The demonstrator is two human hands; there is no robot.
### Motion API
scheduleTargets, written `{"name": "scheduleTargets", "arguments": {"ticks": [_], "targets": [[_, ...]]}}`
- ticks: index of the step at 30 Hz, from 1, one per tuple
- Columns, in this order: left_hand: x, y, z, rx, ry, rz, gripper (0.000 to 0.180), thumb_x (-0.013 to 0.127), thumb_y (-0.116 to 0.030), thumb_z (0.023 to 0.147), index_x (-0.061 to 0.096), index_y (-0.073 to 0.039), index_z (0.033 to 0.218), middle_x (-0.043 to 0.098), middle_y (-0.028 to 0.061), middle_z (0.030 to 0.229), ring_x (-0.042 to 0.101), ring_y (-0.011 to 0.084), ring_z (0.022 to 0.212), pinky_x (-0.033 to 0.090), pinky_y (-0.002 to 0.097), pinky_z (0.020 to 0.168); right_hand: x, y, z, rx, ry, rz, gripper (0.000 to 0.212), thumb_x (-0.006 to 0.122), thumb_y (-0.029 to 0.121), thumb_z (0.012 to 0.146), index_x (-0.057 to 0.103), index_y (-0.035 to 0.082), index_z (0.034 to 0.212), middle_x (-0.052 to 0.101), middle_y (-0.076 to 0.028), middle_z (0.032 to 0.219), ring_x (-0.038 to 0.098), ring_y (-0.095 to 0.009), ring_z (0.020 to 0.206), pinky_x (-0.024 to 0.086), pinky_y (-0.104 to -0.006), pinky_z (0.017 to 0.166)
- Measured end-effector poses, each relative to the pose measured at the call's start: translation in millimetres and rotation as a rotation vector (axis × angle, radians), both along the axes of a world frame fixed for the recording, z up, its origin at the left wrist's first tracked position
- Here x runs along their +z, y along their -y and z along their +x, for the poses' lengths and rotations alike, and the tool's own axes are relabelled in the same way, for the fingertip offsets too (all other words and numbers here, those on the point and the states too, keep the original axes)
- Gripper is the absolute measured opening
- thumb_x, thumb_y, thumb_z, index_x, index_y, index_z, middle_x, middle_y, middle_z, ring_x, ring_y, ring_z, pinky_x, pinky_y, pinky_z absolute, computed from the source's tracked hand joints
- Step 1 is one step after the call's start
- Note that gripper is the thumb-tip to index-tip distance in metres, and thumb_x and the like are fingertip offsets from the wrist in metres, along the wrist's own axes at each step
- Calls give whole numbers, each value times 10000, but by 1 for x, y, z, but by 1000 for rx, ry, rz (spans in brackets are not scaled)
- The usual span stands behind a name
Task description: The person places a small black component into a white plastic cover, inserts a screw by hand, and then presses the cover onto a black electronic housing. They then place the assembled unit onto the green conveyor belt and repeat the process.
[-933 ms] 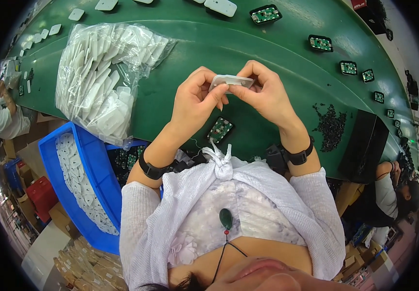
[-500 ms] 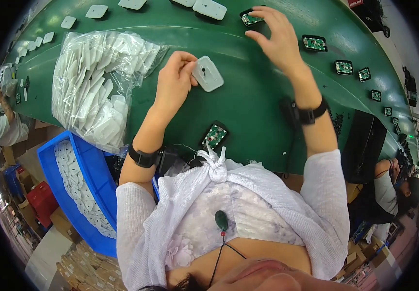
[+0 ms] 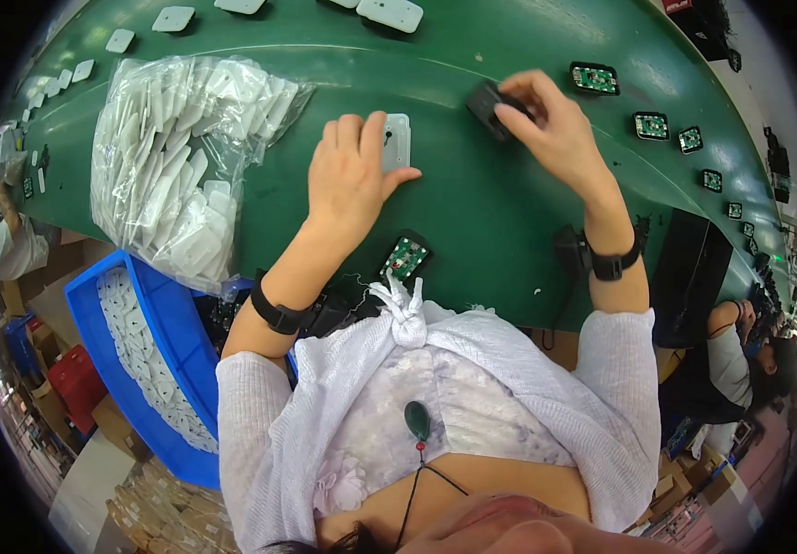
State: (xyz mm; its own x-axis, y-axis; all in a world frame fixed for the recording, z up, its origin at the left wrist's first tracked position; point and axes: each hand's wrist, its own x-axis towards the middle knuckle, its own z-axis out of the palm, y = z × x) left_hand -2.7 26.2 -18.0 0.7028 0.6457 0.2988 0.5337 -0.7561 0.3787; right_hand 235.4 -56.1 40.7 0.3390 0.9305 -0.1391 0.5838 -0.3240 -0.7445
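Observation:
My left hand (image 3: 350,175) lies palm down with its fingers stretched out and its thumb spread to the right. It partly covers a white plastic cover (image 3: 399,143) that has a dark keyhole-shaped slot. To the right, my right hand (image 3: 554,129) grips a small black plastic case (image 3: 491,111) above the green table. The case is tilted and slightly blurred, and its inside is hidden. Close to my body, another black case with a green circuit board (image 3: 407,258) rests on the table, away from both hands.
A clear bag of white covers (image 3: 172,162) lies at left, above a blue bin (image 3: 154,369) of white parts. More white covers (image 3: 389,14) line the far edge of the table (image 3: 472,203). Cased circuit boards (image 3: 594,79) curve down the right side. People sit at both sides.
My right hand has lifted the black case from the far side and brought it nearer, turning it. My left hand has gone from pinching the white cover to lying flat over it.

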Motion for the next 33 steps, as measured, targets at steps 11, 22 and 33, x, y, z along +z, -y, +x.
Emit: {"name": "scheduleTargets", "arguments": {"ticks": [11, 22, 33], "targets": [[-6, -8, -1, -251, 144, -52, 508, 677, -6, 755, 522, -70, 1235, 592, 82, 1173, 519, 270, 1128, 420, 411, 935, -22, 46, -10, -4, 440, 171, 371, 708, 114, 817, 611, 44, 1168, 635, -125, 1109, 605, -298, 1022, 478, -361, 898], [-11, -7, -12, -259, 373, -277, 539, 508, 126, 790, 559, -77, 1286, 559, 83, 1344, 527, 292, 1230, 415, 394, 1019, -20, 11, -59, 364, 327, 365, 359, 696, 47, 793, 618, 56, 1144, 642, -100, 1117, 599, -279, 1030, 503, -369, 870], [-16, -9, -14, -278, 197, -131, 565, 466, 110, 772, 587, -105, 1280, 555, 51, 1357, 510, 260, 1265, 430, 397, 1028, -33, 17, -70, 282, 416, 345, 398, 684, 47, 799, 619, 88, 1190, 632, -89, 1130, 599, -269, 999, 517, -353, 820]]}}
